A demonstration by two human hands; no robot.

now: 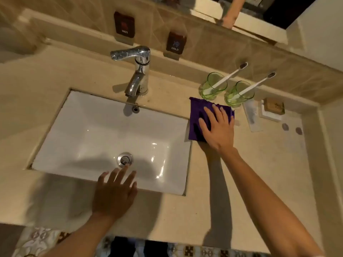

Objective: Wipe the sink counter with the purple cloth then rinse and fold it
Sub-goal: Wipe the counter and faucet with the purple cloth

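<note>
The purple cloth [196, 115] lies flat on the beige counter [259, 164], just right of the white sink basin [92, 130]. My right hand [217, 127] presses on the cloth with straight, spread fingers and covers its right half. My left hand [115, 191] hovers with spread fingers over the front rim of the sink, near the drain [124, 159], and holds nothing. The chrome tap [136, 71] stands behind the basin.
Two green glasses [212, 86] [238, 94], each with a toothbrush, stand just behind the cloth. A soap dish with a bar [273, 106] and a clear tray [252, 115] sit to the right. HOT [124, 25] and COLD [175, 42] signs stand on the back ledge.
</note>
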